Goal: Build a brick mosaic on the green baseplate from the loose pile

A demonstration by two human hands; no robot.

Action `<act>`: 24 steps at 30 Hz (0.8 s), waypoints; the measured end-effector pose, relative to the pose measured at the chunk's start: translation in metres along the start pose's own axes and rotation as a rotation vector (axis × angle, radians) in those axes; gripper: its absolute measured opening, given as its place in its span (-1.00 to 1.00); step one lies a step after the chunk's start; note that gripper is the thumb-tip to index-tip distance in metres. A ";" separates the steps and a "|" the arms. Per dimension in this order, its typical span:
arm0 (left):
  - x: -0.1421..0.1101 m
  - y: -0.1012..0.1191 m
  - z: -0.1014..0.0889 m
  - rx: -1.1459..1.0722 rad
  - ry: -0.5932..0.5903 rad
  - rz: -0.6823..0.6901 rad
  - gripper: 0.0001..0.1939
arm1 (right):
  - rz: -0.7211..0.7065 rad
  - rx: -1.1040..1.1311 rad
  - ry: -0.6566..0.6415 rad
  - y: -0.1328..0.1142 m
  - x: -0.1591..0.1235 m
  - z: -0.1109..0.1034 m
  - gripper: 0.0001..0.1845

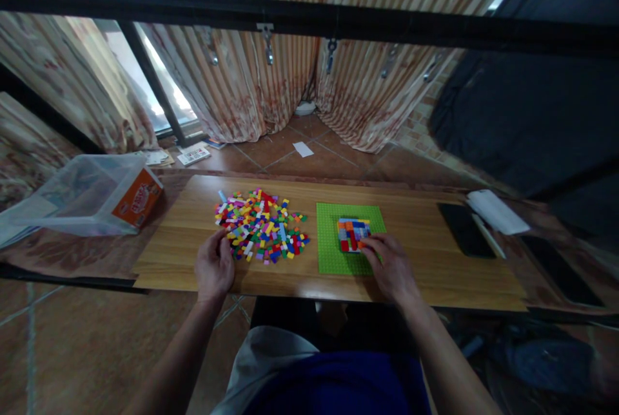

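On the green studded baseplate (326, 260) stands a low block built of multicoloured toy bricks (349, 229), with blue, orange, red, grey and white showing. My right hand (391, 263) reaches in from the right, its thumb and fingertips pinched on a small orange toy brick (362, 244) at the near right corner of the block. Whether that brick is pressed in place cannot be seen. My left hand (214, 265) rests on the board by the left edge of a loose pile of small bricks (261, 225), fingers loosely curled and slightly apart, nothing visible in them.
A clear plastic bin (91, 189) with an orange label stands at the left. To the right lie a dark phone-like slab (465, 229), a white object (498, 212) and another dark slab (563, 270). A black bar (309, 15) with metal clips crosses above the wooden board (285, 279).
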State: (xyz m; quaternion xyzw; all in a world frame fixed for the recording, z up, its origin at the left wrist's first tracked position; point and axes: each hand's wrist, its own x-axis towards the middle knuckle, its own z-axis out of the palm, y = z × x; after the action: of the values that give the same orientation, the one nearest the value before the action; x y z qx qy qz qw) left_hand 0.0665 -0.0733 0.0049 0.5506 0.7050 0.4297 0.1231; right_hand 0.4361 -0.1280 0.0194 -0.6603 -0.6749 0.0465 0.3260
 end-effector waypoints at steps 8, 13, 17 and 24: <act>0.000 0.001 -0.001 0.002 -0.009 0.003 -0.64 | -0.005 -0.014 -0.018 0.004 0.002 0.007 -0.65; 0.000 0.002 -0.002 0.004 -0.022 0.007 -0.63 | 0.074 0.060 0.013 0.002 0.004 0.006 -0.62; 0.000 0.002 -0.002 0.025 -0.022 0.011 -0.63 | 0.206 0.208 0.056 0.001 0.003 0.005 -0.55; 0.001 0.003 -0.002 0.030 -0.016 0.023 -0.63 | 0.415 0.356 0.155 0.005 0.009 0.022 -0.38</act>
State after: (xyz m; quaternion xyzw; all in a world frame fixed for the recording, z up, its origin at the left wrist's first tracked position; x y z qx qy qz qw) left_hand 0.0667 -0.0732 0.0083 0.5638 0.7040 0.4162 0.1154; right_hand 0.4302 -0.1111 0.0035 -0.7183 -0.4798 0.1793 0.4709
